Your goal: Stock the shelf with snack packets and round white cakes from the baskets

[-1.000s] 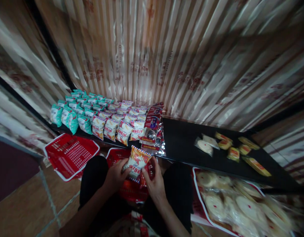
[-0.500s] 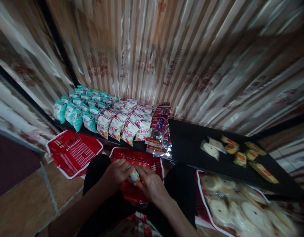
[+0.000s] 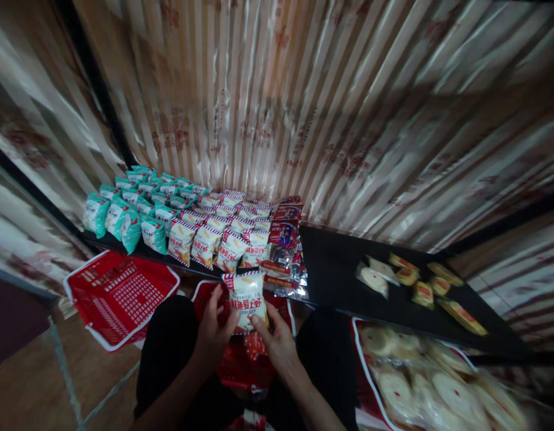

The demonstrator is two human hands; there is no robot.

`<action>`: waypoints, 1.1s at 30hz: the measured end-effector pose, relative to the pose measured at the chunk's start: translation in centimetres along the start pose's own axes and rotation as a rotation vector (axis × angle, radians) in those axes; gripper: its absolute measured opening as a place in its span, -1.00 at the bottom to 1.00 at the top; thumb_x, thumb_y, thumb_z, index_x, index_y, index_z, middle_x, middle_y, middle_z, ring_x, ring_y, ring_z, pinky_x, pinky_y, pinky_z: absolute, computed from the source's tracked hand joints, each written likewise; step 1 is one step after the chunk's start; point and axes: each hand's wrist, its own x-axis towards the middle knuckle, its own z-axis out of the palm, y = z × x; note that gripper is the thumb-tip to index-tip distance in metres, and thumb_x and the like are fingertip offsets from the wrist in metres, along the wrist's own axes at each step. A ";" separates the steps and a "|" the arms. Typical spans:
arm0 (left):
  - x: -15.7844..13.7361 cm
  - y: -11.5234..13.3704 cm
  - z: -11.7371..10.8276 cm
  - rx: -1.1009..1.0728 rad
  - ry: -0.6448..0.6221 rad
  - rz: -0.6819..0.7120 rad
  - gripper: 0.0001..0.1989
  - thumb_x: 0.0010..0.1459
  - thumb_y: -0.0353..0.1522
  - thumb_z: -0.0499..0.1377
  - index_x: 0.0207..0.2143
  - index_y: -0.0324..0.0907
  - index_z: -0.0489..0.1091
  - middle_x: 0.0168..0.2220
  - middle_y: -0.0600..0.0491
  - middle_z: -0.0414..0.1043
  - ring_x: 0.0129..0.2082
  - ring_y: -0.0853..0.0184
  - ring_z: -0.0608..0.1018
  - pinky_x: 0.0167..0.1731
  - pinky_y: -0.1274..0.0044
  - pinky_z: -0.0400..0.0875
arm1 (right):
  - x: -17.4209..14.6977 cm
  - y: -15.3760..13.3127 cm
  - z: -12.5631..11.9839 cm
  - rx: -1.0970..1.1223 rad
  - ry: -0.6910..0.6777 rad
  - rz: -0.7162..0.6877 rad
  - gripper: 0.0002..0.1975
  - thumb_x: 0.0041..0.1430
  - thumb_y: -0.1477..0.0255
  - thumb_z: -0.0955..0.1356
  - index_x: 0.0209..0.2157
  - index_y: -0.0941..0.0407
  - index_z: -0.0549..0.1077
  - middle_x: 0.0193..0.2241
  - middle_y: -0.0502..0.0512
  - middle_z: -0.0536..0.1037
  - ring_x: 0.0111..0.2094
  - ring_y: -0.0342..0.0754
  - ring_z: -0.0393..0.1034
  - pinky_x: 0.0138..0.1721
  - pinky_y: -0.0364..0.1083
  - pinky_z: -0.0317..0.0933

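Note:
A white snack bag [image 3: 246, 302] with red lettering and a striped top edge is upright between my hands, its front toward me. My right hand [image 3: 280, 342] grips its lower right side, thumb on the front. At the left edge, my left hand [image 3: 214, 328] holds it with the thumb against the front; some of its fingers are raised beside the bag. Below sits a red basket [image 3: 234, 374] between my knees, with a red packet [image 3: 255, 346] in it. Just beyond, rows of matching white bags [image 3: 206, 244] stand on the black shelf [image 3: 330, 263].
Teal snack bags [image 3: 154, 233] stand at the shelf's left end, dark red packets [image 3: 283, 233] right of the white ones. Farther right lie yellow packets [image 3: 423, 293] and a clear-wrapped round item [image 3: 374, 280]. One red basket [image 3: 124, 296] is at left; another [image 3: 358, 359] holds wrapped round items.
The snack bag, earlier mostly covered by my hands low over the basket, is now raised with its front showing. My hands have moved apart to its sides. The view has shifted slightly.

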 end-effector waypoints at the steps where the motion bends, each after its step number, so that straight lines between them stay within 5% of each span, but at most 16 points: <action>1: 0.1 -0.1 0.4 -0.109 -0.062 -0.078 -0.26 0.09 -0.11 0.10 0.21 -0.25 -0.07 0.18 -0.24 0.17 0.10 0.12 0.37 -0.01 0.33 0.38 | 0.0 -0.3 0.1 -0.004 -0.023 -0.013 -0.53 0.04 0.16 0.36 -0.06 0.14 0.41 -0.18 0.16 0.56 -0.21 0.07 0.47 -0.17 0.02 0.36; 4: 0.6 0.3 0.8 -0.296 -0.128 -0.232 -0.22 0.00 -0.03 0.13 0.16 -0.26 0.03 0.06 -0.21 0.34 -0.02 0.09 0.48 -0.12 0.36 0.45 | 0.2 -1.2 -0.1 -0.189 -0.120 -0.066 -0.59 0.13 0.17 0.29 -0.06 0.11 0.43 -0.17 0.15 0.56 -0.19 0.05 0.46 -0.15 0.00 0.34; 7: 0.9 0.8 0.2 -0.273 -0.066 -0.260 -0.22 -0.08 -0.01 0.17 0.11 -0.26 0.11 0.03 -0.18 0.38 -0.03 0.05 0.48 -0.15 0.37 0.47 | 2.0 -2.7 -1.2 -0.501 -0.067 -0.190 -0.62 0.20 0.19 0.22 -0.09 0.10 0.47 -0.17 0.16 0.55 -0.14 0.04 0.44 -0.08 0.02 0.29; 11: 0.9 0.4 -0.4 -0.128 -0.016 -0.230 -0.25 -0.08 -0.05 0.18 0.11 -0.26 0.14 0.05 -0.15 0.37 0.00 0.07 0.45 -0.08 0.38 0.42 | 8.0 -6.0 -3.1 -0.763 0.134 -0.485 -0.60 0.26 0.28 0.14 -0.02 0.13 0.42 -0.05 0.19 0.48 0.03 0.03 0.31 0.04 0.06 0.20; 14: 0.9 -0.2 -0.3 -0.063 -0.049 -0.236 -0.28 -0.05 -0.06 0.16 0.09 -0.27 0.16 0.03 -0.15 0.39 0.00 0.08 0.46 -0.07 0.40 0.41 | 13.9 -8.1 -4.1 -1.053 0.242 -0.596 -0.57 0.24 0.39 0.12 0.05 0.23 0.35 0.08 0.23 0.37 0.24 0.09 -0.03 0.17 0.12 -0.01; 17: 0.7 -0.5 0.0 -0.047 -0.085 -0.235 -0.29 -0.04 -0.05 0.14 0.10 -0.27 0.15 0.04 -0.14 0.38 0.01 0.09 0.45 -0.08 0.42 0.42 | 19.0 -9.4 -4.8 -1.312 0.242 -0.519 -0.54 0.15 0.47 0.19 0.08 0.30 0.31 0.16 0.30 0.26 0.28 0.20 -0.23 0.18 0.17 -0.12; 21: 0.5 -1.4 0.0 -0.069 -0.140 -0.321 -0.17 -0.10 0.02 0.15 0.14 -0.28 0.09 0.02 -0.14 0.40 -0.02 0.09 0.48 -0.16 0.44 0.48 | 23.1 -10.1 -5.3 -1.539 0.138 -0.412 -0.51 0.10 0.48 0.23 0.09 0.30 0.30 0.17 0.33 0.23 0.28 0.25 -0.23 0.17 0.16 -0.19; 28: 0.2 -4.1 0.4 -0.013 -0.091 -0.275 -0.27 -0.07 -0.01 0.14 0.09 -0.25 0.20 0.00 -0.06 0.44 0.01 0.17 0.46 -0.06 0.48 0.42 | 26.5 -9.3 -5.6 -1.626 0.092 -0.261 -0.53 0.22 0.31 0.12 0.11 0.14 0.29 0.22 0.17 0.17 0.28 0.29 -0.31 0.16 0.25 -0.31; 33: 0.2 -3.2 0.7 0.026 -0.061 -0.299 -0.32 -0.11 -0.07 0.19 0.04 -0.23 0.29 -0.02 -0.06 0.46 0.01 0.14 0.46 -0.04 0.47 0.40 | 27.5 -8.0 -6.6 -1.625 0.074 -0.224 -0.55 0.25 0.29 0.07 0.08 0.03 0.33 0.16 0.12 0.27 0.25 0.33 -0.19 0.13 0.29 -0.31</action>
